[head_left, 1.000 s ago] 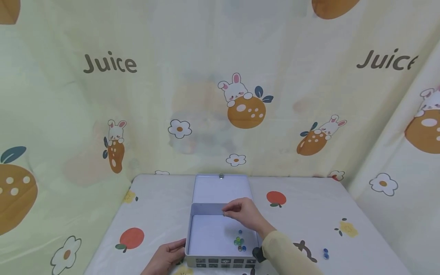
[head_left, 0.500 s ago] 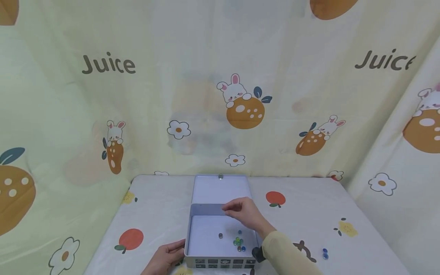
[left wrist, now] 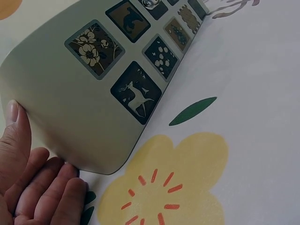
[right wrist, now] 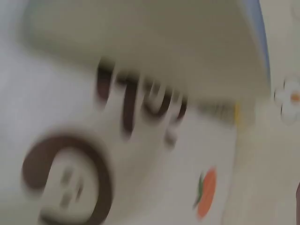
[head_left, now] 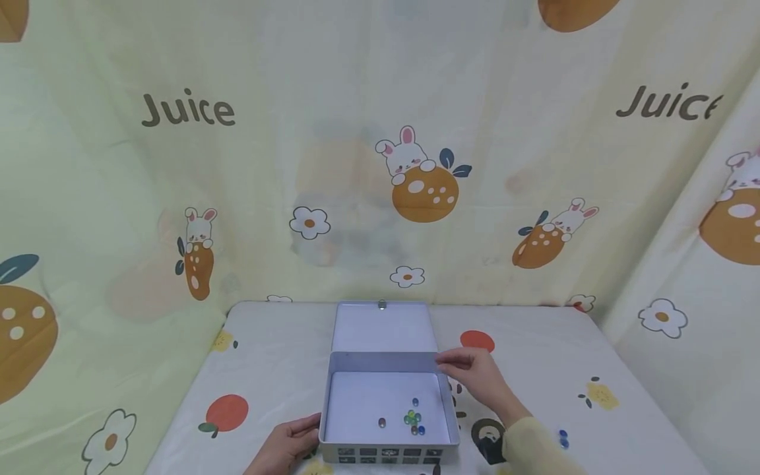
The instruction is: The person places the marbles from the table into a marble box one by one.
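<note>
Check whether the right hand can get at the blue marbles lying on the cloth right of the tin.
Probably yes. The right hand hovers at the open tin's far right corner, seemingly holding nothing, and the blue marbles lie on bare tablecloth beside that arm's sleeve. Nothing stands between them.

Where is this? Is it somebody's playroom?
Maybe; more likely a small table setup. A cartoon "Juice" cloth hangs behind, a fruit-print tablecloth covers the table, and an open tin holds glass beads.
</note>
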Motion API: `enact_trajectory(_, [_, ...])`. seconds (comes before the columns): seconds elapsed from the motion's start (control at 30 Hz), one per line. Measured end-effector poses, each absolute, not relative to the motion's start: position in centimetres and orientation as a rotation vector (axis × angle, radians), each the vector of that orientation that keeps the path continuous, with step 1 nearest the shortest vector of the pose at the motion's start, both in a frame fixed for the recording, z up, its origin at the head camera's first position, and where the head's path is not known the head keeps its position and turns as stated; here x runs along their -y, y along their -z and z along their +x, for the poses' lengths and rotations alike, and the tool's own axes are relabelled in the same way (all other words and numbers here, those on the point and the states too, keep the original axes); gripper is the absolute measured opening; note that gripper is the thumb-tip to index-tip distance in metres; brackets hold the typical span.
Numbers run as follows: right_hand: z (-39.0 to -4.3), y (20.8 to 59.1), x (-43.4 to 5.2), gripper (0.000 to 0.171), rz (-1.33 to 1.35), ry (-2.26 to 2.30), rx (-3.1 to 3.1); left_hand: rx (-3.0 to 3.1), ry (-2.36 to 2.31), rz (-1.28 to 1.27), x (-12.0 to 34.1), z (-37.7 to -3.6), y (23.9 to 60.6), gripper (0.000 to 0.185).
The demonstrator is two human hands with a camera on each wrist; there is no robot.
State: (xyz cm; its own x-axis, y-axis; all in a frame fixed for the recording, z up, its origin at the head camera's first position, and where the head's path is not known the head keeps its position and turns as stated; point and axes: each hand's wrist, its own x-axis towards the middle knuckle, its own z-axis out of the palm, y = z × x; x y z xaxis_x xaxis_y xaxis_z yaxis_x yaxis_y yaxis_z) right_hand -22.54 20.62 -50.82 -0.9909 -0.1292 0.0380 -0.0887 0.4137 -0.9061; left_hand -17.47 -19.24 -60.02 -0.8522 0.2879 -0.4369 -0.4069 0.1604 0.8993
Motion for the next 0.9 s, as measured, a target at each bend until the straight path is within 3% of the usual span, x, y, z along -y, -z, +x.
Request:
enact_trajectory(0.43, [-18.3,52.6,-35.9,0.039,0.236,1.406,-2.837,-1.92,-1.736,-0.128,19.4,-17.7,60.0,0.073])
enact_trajectory(0.9, [-16.4,57.7,-40.6,0.032,0.442,1.203,-2.73,-1.945,-1.715,-0.126,19.2,-17.5,59.9,0.07])
